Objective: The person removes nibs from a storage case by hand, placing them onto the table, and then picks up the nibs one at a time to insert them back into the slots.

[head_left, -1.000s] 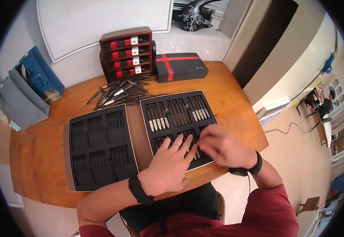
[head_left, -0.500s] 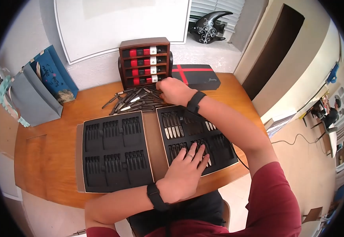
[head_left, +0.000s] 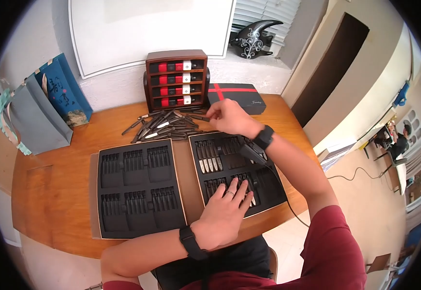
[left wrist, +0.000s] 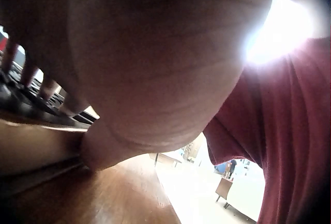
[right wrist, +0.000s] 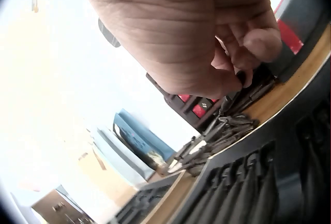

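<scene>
At upper centre, your right hand (head_left: 232, 117) pinches 1 dark piece (head_left: 199, 117) by the pile (head_left: 164, 127): likely pick step, next needs clean lift. Left hand (head_left: 221, 217) spread wide over tray (head_left: 272, 187).

Two trays lie side by side on the tabletop (head_left: 38, 193), the left tray (head_left: 135, 181) and the right tray (head_left: 272, 189), with a strip (head_left: 189, 169) between them. Some sticks (head_left: 211, 165) lie in the right tray. Behind the trays is a pile of sticks (head_left: 159, 126). The rack (head_left: 176, 56) stands behind the pile, and the box (head_left: 250, 99) sits just to its right. Two bags (head_left: 51, 123) stand at the back left. The board (head_left: 147, 29) is behind the rack. The fish (head_left: 253, 42) sits on the ledge (head_left: 268, 63), behind the box.
</scene>
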The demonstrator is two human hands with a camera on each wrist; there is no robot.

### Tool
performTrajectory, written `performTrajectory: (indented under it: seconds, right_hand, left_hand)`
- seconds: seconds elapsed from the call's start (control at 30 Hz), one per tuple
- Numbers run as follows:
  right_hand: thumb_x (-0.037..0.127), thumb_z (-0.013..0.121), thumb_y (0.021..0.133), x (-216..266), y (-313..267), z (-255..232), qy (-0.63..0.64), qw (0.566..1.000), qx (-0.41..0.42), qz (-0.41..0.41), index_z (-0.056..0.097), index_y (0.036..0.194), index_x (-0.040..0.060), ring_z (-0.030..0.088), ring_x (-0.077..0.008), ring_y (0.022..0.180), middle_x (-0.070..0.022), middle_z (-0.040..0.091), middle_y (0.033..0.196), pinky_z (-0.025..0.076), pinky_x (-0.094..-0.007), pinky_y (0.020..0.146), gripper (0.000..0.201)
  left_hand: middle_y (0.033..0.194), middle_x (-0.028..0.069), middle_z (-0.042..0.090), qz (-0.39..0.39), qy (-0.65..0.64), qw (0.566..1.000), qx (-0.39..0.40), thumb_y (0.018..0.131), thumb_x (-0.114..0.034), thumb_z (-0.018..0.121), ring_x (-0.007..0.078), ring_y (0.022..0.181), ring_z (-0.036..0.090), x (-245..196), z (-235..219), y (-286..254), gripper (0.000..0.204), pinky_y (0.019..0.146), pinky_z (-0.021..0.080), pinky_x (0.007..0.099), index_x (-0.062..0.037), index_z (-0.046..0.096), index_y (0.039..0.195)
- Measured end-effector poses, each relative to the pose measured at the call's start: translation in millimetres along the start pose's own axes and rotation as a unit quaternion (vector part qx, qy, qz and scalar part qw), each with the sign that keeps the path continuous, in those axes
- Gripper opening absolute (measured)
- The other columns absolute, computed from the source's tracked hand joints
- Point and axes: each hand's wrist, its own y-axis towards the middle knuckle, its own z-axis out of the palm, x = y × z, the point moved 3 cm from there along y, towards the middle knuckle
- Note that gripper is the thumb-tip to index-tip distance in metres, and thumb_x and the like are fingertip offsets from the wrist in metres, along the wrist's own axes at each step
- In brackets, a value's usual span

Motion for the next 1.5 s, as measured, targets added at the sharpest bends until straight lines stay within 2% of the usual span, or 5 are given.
performTrajectory:
  seconds: [0.07, 0.43, 0.5, 0.83, 1.5]
  right_hand:
    - [0.005, 0.07, 0.092, 1, -30, -16, 0.139, 0.985, 0.027, 0.094, 0.075, 0.109, -0.0074, 0.061, -0.0099, 0.059, -0.008, 0.074, 0.086, 0.05, -0.0268, 0.054, 0.022]
    - [0.004, 0.07, 0.098, 10, -208, -66, 0.156, 0.966, -0.074, 0.192, 0.076, 0.111, -0.0037, 0.062, -0.0114, 0.058, -0.0079, 0.074, 0.089, 0.05, -0.0255, 0.053, 0.016]
    - [-0.001, 0.072, 0.094, 29, -230, -69, -0.032, 0.991, -0.128, 0.024, 0.077, 0.108, -0.0022, 0.068, -0.0138, 0.071, -0.0078, 0.071, 0.09, 0.054, -0.0261, 0.059, 0.015]
    - [0.007, 0.068, 0.078, 67, -254, -33, -0.279, 0.944, -0.065, -0.164, 0.07, 0.11, -0.0043, 0.068, -0.0252, 0.094, -0.0118, 0.067, 0.105, 0.06, -0.0352, 0.075, 0.033]
    - [0.015, 0.073, 0.079, 75, -279, -8, -0.24, 0.955, -0.035, -0.172, 0.07, 0.111, -0.0032, 0.064, -0.026, 0.104, -0.0118, 0.072, 0.112, 0.05, -0.0356, 0.092, 0.038]
  left_hand:
    - [0.162, 0.0294, 0.041, 0.004, -0.01, 1.0, 0.001, 0.091, -0.028, 0.068, 0.0441, 0.15, 0.041, 1, -1, -1, 0.071, 0.118, 0.033, 0.0515, 0.0017, 0.05, 0.153]
    - [0.166, 0.0275, 0.037, 0.018, -0.088, 0.993, 0.079, 0.093, -0.033, 0.067, 0.0423, 0.155, 0.033, 18, -19, 2, 0.075, 0.123, 0.028, 0.0515, 0.0011, 0.045, 0.156]
    - [0.166, 0.0276, 0.037, 0.024, -0.108, 0.99, 0.087, 0.093, -0.034, 0.068, 0.0425, 0.155, 0.033, 21, -20, 3, 0.079, 0.123, 0.029, 0.0508, 0.0046, 0.042, 0.156]
    - [0.161, 0.0315, 0.04, 0.025, -0.091, 0.993, 0.074, 0.085, -0.04, 0.076, 0.0441, 0.15, 0.039, 18, -28, 11, 0.097, 0.12, 0.033, 0.0505, 0.0129, 0.036, 0.155]
    - [0.157, 0.0183, 0.05, 0.0, -0.061, 0.997, 0.052, 0.073, -0.045, 0.084, 0.0388, 0.131, 0.051, 8, -25, 27, 0.095, 0.108, 0.042, 0.0471, 0.0063, 0.053, 0.147]
